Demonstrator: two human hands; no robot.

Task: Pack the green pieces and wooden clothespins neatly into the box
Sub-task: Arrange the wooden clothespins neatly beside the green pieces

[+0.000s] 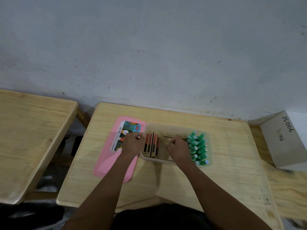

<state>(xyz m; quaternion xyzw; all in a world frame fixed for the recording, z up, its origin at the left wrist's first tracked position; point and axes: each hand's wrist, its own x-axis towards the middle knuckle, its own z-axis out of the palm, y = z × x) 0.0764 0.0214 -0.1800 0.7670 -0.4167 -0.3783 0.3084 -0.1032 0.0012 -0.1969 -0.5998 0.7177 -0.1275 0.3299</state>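
Observation:
A clear plastic box sits mid-table. Inside it, at the right end, several green pieces stand packed in two rows. At its left end several wooden clothespins with red and black faces stand side by side. Loose wooden clothespins lie slanted in the middle of the box. My left hand rests at the box's left rim, fingers curled against the wall. My right hand is inside the box, fingers pinched on one of the loose clothespins.
The pink lid with a printed label lies flat left of the box, under my left forearm. A second wooden table stands to the left across a gap. A grey box marked JS006 stands at the right. The wall runs behind.

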